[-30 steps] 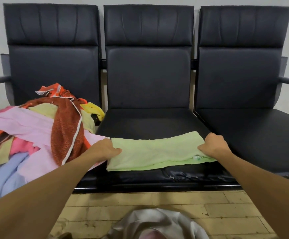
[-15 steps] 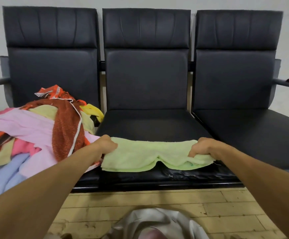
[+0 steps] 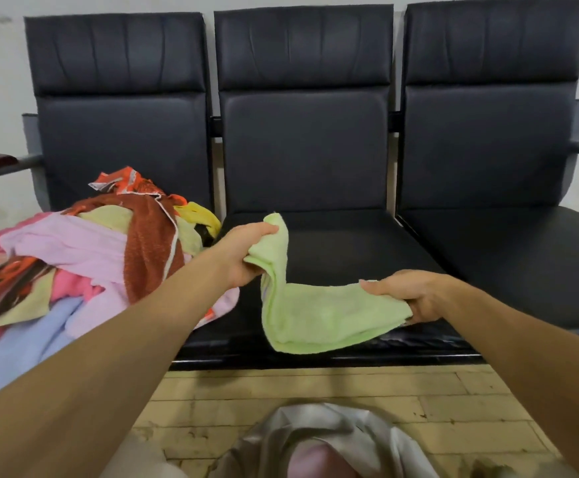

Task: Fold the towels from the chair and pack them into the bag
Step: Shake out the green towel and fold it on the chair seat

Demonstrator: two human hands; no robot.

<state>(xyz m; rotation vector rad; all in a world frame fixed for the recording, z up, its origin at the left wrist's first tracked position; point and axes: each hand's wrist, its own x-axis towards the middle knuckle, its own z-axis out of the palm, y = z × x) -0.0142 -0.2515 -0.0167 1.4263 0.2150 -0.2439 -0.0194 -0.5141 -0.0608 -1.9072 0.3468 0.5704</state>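
As the towel (image 3: 319, 315) is gripped by the left hand (image 3: 243, 257) and right hand (image 3: 412, 294), a fold is judged underway; its ends must be joined next.

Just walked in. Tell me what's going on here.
A person is folding a green towel over the middle chair seat. The left hand grips one end, raised above the seat. The right hand grips the other end, low near the seat's front edge. A pile of unfolded towels lies on the left chair. A silvery bag sits on the floor below, with something pink showing in it.
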